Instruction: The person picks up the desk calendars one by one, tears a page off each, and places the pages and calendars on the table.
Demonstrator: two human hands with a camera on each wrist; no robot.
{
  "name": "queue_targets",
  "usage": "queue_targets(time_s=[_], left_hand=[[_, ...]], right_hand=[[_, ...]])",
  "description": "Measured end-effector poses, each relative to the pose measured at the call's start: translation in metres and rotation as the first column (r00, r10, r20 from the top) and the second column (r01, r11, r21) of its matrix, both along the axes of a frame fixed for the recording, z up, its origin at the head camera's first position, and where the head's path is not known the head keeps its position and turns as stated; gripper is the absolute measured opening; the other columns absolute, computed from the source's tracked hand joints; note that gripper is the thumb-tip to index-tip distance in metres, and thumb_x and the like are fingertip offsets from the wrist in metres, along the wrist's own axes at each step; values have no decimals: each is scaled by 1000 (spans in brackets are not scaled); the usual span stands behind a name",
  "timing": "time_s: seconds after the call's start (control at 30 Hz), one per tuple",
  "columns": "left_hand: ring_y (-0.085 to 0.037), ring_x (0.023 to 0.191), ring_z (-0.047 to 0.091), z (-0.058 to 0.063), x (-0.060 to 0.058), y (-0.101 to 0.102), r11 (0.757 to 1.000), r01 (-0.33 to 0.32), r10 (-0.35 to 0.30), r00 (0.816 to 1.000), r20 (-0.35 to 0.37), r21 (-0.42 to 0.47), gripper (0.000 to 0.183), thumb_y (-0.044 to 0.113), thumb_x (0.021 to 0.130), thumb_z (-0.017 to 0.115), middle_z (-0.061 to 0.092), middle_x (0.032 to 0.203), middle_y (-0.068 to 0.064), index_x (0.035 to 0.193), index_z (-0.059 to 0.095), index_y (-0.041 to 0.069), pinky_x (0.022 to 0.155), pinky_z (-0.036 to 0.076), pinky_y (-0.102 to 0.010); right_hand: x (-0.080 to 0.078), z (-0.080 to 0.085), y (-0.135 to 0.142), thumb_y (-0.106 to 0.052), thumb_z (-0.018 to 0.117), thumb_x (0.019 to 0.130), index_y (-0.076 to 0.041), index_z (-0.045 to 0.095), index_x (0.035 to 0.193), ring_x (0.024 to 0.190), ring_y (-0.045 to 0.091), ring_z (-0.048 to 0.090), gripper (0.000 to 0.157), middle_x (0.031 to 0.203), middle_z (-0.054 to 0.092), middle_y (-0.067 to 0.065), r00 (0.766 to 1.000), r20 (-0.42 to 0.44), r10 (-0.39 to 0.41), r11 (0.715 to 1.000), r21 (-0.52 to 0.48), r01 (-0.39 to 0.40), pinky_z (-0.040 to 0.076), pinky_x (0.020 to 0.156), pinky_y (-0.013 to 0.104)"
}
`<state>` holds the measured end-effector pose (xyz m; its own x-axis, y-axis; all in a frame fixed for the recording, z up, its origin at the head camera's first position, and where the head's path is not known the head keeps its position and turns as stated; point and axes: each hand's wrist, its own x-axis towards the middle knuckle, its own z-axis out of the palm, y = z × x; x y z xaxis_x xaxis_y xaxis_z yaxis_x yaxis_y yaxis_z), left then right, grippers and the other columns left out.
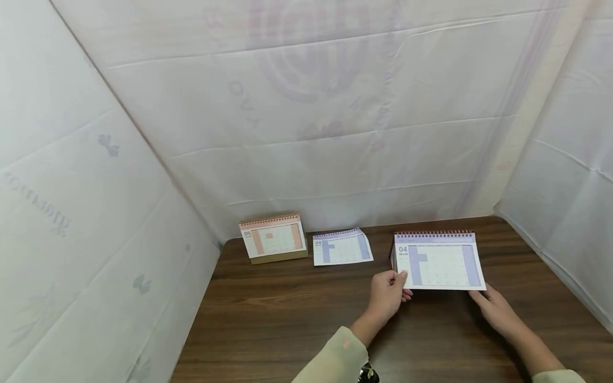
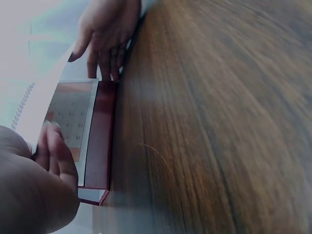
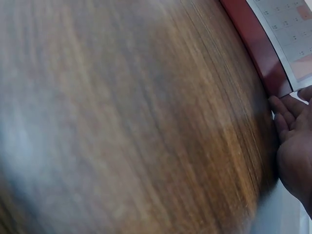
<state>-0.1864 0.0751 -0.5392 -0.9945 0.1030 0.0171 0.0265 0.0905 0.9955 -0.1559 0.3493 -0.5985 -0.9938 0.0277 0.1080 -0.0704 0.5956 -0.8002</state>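
Observation:
A desk calendar with a maroon stand (image 2: 103, 134) is on the table at the right. My left hand (image 1: 386, 292) pinches the lower left corner of its top purple page (image 1: 442, 266), marked 04. That page is lifted off an orange-banded page (image 2: 73, 109) beneath it, as the left wrist view shows. At the lower right corner is my right hand (image 1: 498, 314), its thumb by the lifted page's edge. Its extended fingers (image 3: 287, 109) reach the end of the maroon stand in the right wrist view.
Left of the calendar, a loose purple 04 sheet (image 1: 342, 249) with a torn-looking top edge lies on the wooden table (image 1: 268, 319). Farther left stands an orange 05 calendar (image 1: 278, 239) on a tan base. Pale cloth walls (image 1: 306, 133) enclose the back and sides.

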Motion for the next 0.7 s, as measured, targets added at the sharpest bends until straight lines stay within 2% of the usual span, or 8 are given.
queue_targets(time_s=[0.03, 0.07, 0.17, 0.27, 0.37, 0.53, 0.57, 0.7], left_hand=[[-7, 58, 68, 1, 1, 1, 999, -15, 14, 1000, -15, -32, 27, 18, 103, 69, 76, 73, -15, 82, 69, 2, 57, 56, -20], [-6, 60, 67, 1, 2, 2, 997, -31, 29, 999, -31, -64, 22, 18, 102, 70, 76, 75, -11, 86, 70, 3, 58, 55, -19], [-4, 72, 67, 3, 8, 5, 978, -80, 66, 995, -79, -192, 12, 19, 99, 72, 75, 88, -2, 107, 73, 9, 66, 54, -19], [-10, 96, 67, 7, 16, 8, 935, -90, 57, 993, -103, -343, 38, 30, 99, 71, 71, 111, 2, 133, 67, 14, 84, 55, -27], [-18, 122, 62, 10, 24, 12, 895, -59, 17, 995, -99, -441, 63, 39, 101, 67, 63, 137, -3, 156, 51, 13, 101, 53, -35], [-25, 152, 45, 15, 37, 17, 907, -4, -7, 1000, -26, -420, 89, 43, 102, 65, 39, 168, -7, 172, 19, 11, 121, 44, -45], [-26, 155, 42, 16, 39, 17, 911, 2, -10, 1000, -17, -413, 91, 42, 102, 65, 36, 170, -7, 172, 17, 12, 123, 43, -47], [-28, 161, 34, 17, 44, 19, 916, 21, -13, 1000, 21, -401, 92, 44, 102, 65, 27, 176, -6, 173, 14, 16, 126, 39, -52]], right_hand=[[0, 0, 0, -32, 44, 115, 18, 39, 153, 148, 42, 43, 63, 154, 41, 47, 1000, 4, -5, 1000, 3, 5, 31, 95, 0], [0, 0, 1, -30, 45, 114, 18, 40, 152, 147, 41, 44, 62, 153, 42, 46, 1000, -6, -8, 1000, 7, 8, 25, 84, -3], [-1, 3, 1, -34, 45, 115, 17, 36, 155, 146, 56, 38, 66, 156, 39, 46, 999, 39, 2, 1000, 7, -2, 28, 86, -1], [-2, 6, 0, -37, 43, 115, 17, 30, 158, 147, 64, 33, 70, 158, 34, 47, 997, 79, 16, 1000, -6, -15, 40, 110, 21], [-3, 9, 0, -37, 43, 115, 18, 29, 158, 147, 67, 33, 72, 159, 32, 48, 995, 96, 13, 1000, 10, -14, 43, 110, 46], [-4, 11, 0, -36, 43, 115, 20, 30, 156, 146, 68, 33, 71, 157, 32, 49, 995, 101, 10, 1000, 23, -13, 42, 110, 59], [-4, 12, 0, -37, 42, 115, 20, 29, 156, 146, 69, 31, 72, 158, 31, 49, 994, 106, 14, 1000, 17, -16, 39, 111, 66], [-4, 12, -1, -38, 42, 115, 20, 27, 158, 147, 69, 29, 73, 159, 28, 49, 992, 124, 16, 1000, 7, -17, 35, 112, 74]])
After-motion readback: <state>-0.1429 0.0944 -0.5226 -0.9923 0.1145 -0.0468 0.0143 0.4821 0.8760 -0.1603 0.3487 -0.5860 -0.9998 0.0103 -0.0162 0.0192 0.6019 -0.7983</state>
